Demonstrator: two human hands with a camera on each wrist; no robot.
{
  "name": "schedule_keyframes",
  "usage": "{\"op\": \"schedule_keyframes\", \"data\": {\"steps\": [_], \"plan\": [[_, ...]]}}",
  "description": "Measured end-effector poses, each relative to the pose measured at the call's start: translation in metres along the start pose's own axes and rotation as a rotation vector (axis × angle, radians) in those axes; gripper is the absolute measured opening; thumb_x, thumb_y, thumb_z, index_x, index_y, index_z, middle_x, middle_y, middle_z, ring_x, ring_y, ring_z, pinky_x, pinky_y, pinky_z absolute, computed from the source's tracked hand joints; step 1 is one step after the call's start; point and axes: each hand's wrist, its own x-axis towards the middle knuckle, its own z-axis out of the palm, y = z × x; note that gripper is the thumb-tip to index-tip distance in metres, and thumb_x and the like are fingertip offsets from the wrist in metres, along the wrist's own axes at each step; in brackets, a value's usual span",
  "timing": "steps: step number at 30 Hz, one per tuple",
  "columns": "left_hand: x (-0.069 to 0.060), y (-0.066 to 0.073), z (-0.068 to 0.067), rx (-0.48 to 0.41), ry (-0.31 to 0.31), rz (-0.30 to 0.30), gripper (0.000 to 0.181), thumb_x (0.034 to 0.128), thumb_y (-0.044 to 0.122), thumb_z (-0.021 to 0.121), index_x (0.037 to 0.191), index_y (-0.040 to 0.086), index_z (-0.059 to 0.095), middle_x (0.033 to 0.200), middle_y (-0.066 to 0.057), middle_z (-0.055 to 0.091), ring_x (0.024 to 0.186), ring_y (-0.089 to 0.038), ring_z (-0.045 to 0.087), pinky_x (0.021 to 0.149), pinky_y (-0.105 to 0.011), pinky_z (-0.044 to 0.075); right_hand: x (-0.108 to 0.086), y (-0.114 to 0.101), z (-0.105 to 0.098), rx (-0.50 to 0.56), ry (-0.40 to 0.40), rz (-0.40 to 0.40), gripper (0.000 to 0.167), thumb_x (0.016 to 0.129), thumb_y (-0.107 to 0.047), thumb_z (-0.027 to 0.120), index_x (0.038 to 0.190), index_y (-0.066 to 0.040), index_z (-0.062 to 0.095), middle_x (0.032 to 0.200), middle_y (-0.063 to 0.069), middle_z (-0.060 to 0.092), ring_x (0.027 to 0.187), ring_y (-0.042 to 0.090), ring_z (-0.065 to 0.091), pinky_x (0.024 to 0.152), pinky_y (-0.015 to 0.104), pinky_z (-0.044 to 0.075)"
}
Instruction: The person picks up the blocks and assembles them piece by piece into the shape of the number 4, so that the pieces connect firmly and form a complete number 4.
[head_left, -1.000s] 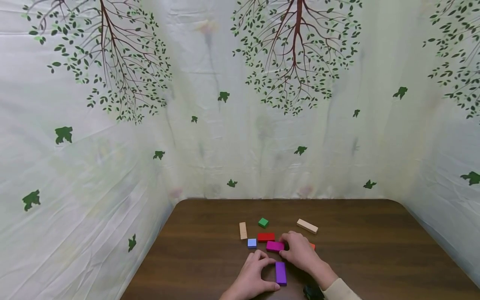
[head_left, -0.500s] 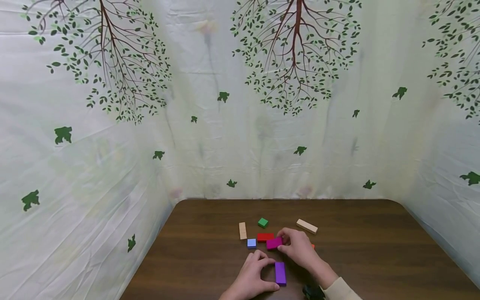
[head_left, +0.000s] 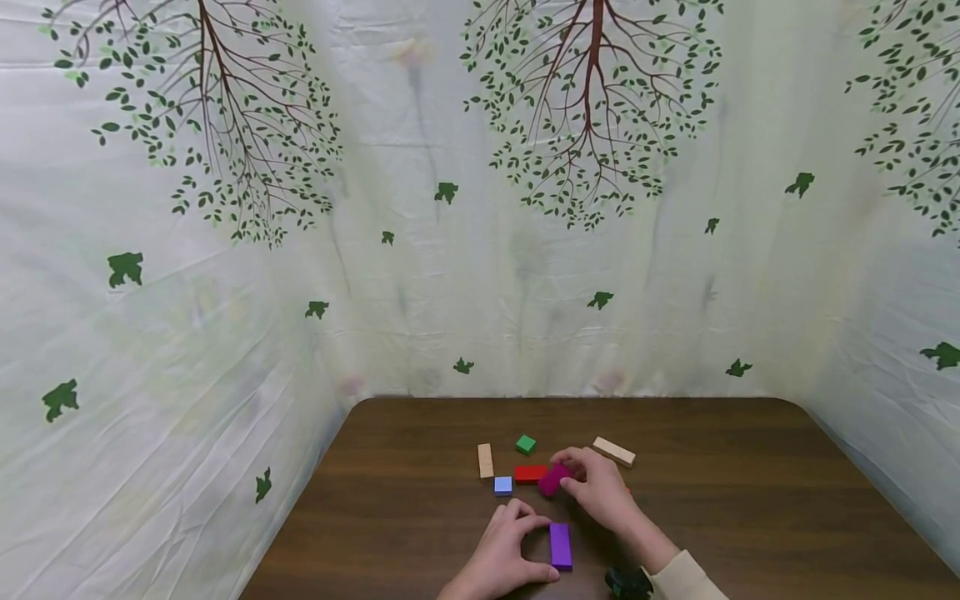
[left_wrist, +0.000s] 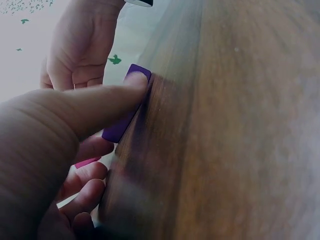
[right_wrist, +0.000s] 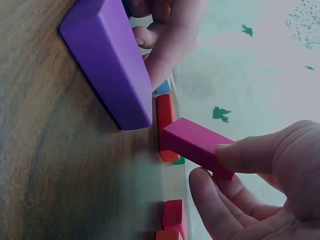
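Observation:
My left hand (head_left: pixel 504 553) pinches a purple wooden block (head_left: pixel 561 547) lying on the table, thumb at the near end and index finger at the far end. In the left wrist view the thumb covers part of that purple block (left_wrist: pixel 116 130). Farther off, my right hand (head_left: pixel 606 493) grips a magenta block (head_left: pixel 552 481) between thumb and fingers. Seen from the right wrist, this magenta block (right_wrist: pixel 197 144) is tilted and raised off the table. Just behind it lies a red block (head_left: pixel 529 474); whether the two touch, I cannot tell.
A small blue block (head_left: pixel 502 486) and a plain wood block (head_left: pixel 486 461) lie left of the red one. Behind are a green block (head_left: pixel 526 444) and another plain wood block (head_left: pixel 614 451). An orange block (right_wrist: pixel 169 235) and a reddish block (right_wrist: pixel 173 214) sit near my right hand.
The magenta block was flat on the table; my right hand has lifted it and turned it on end, moving slightly away from me. My left hand and the purple block stay put.

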Motion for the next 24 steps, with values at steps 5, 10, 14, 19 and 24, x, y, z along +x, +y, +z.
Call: {"op": "schedule_keyframes", "data": {"steps": [5, 10, 14, 19, 24], "plan": [[-0.001, 0.001, 0.004, -0.041, 0.048, -0.017, 0.048, 0.0844, 0.054, 0.076, 0.117, 0.020, 0.073, 0.106, 0.009, 0.051, 0.101, -0.010, 0.043, 0.083, -0.030, 0.041, -0.001, -0.002, -0.001, 0.035, 0.013, 0.009, 0.026, 0.088, -0.003, 0.075, 0.110, -0.018, 0.073, 0.100, 0.000, 0.066, 0.084, 0.014, 0.063, 0.071, 0.035, 0.052], [0.000, 0.003, 0.011, -0.019, 0.108, -0.040, 0.043, 0.0849, 0.052, 0.076, 0.113, 0.020, 0.075, 0.105, 0.010, 0.051, 0.098, -0.010, 0.043, 0.081, -0.030, 0.040, -0.001, -0.004, -0.003, 0.037, 0.023, 0.015, 0.028, 0.089, -0.003, 0.073, 0.111, -0.020, 0.075, 0.097, -0.001, 0.065, 0.081, 0.014, 0.060, 0.066, 0.033, 0.049], [0.001, 0.005, 0.013, -0.016, 0.135, -0.076, 0.043, 0.0812, 0.050, 0.080, 0.112, 0.020, 0.075, 0.105, 0.011, 0.051, 0.096, -0.009, 0.042, 0.080, -0.030, 0.040, -0.001, -0.004, -0.004, 0.031, 0.033, 0.015, 0.029, 0.090, -0.002, 0.072, 0.112, -0.019, 0.075, 0.092, -0.004, 0.062, 0.077, 0.015, 0.056, 0.062, 0.031, 0.046], [0.001, 0.009, 0.013, -0.034, 0.149, -0.102, 0.047, 0.0789, 0.049, 0.082, 0.113, 0.018, 0.075, 0.104, 0.009, 0.052, 0.095, -0.010, 0.041, 0.081, -0.031, 0.040, -0.002, -0.003, -0.004, 0.033, 0.031, 0.017, 0.029, 0.090, -0.001, 0.071, 0.112, -0.019, 0.075, 0.092, -0.005, 0.061, 0.077, 0.015, 0.056, 0.063, 0.030, 0.046], [0.000, 0.010, 0.013, -0.035, 0.152, -0.116, 0.049, 0.0779, 0.048, 0.083, 0.114, 0.016, 0.075, 0.104, 0.009, 0.052, 0.095, -0.010, 0.041, 0.082, -0.031, 0.040, -0.002, -0.002, -0.002, 0.028, 0.013, 0.015, 0.027, 0.091, -0.001, 0.069, 0.111, -0.018, 0.074, 0.098, -0.004, 0.066, 0.082, 0.014, 0.059, 0.068, 0.032, 0.048]]}}
